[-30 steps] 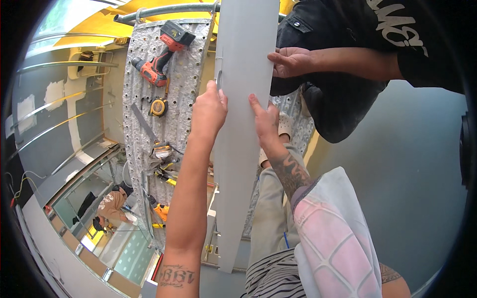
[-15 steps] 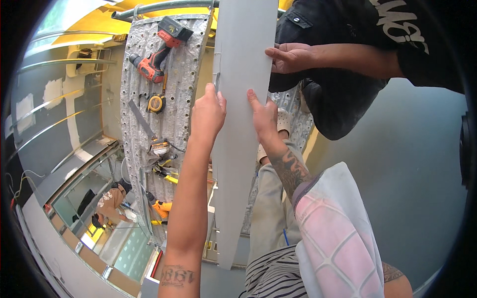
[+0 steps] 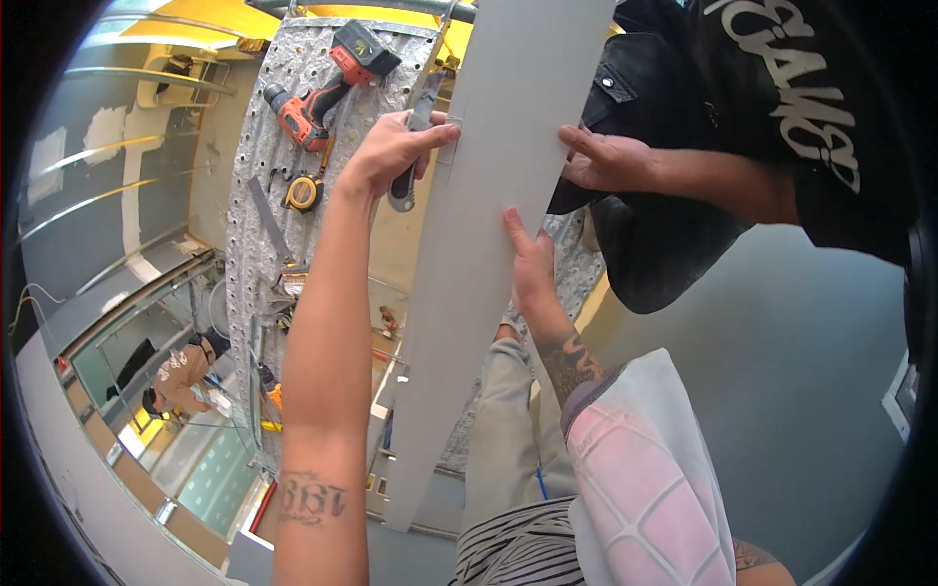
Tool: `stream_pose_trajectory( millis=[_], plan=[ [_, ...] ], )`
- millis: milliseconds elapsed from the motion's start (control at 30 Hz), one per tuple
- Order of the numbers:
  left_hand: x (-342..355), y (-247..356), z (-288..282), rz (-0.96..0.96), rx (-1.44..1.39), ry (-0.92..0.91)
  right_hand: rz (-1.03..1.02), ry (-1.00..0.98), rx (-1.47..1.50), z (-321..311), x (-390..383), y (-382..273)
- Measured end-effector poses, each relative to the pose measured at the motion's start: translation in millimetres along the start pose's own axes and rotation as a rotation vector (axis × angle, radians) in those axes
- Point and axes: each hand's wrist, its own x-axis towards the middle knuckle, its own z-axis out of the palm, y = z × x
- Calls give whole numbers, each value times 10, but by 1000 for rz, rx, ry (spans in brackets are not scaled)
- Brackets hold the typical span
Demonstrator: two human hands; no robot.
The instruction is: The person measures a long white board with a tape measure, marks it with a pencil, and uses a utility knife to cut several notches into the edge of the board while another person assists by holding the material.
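A long grey panel strip (image 3: 489, 195) runs from the top of the view down toward my legs, slanting slightly. My left hand (image 3: 396, 146) is closed on a utility knife (image 3: 403, 186), its thumb reaching to the strip's left edge. Some of these fingers are hidden behind the knife. On the strip's right edge, my right hand (image 3: 532, 259) grips with the thumb on the face and the fingers wrapped behind, out of sight. Farther up that edge, a co-worker's hand (image 3: 606, 158) also holds the strip.
A perforated metal platform (image 3: 259, 195) lies to the left, bearing a red and black cordless drill (image 3: 313, 103), a yellow tape measure (image 3: 304, 192) and a metal ruler (image 3: 266, 217). The co-worker's dark trousers (image 3: 655, 254) are close on the right. Another person (image 3: 181, 376) is at lower left.
The strip's upper end has swung right, along with the co-worker's hand. My left hand has turned and risen, bringing the utility knife into sight. My right hand has shifted slightly right and down.
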Motion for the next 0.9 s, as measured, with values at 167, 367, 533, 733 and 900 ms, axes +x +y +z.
stream_pose_trajectory(
  millis=[167, 367, 533, 733, 900],
  plan=[
    [195, -198, 28, 35, -277, -267, 2, -44, 29, -134, -93, -46],
    [228, -437, 276, -2, -704, -384, -9, -98, 73, -253, -102, -62],
    [266, -520, 406, 10, -887, -396, 10, -124, 115, -216, -129, -145],
    [351, -444, 225, 149, -534, -430, 142, -164, 194, -267, -102, -92],
    [385, -173, 345, 537, -220, 142, 99, -99, 195, -146, -143, -87]
  ],
)
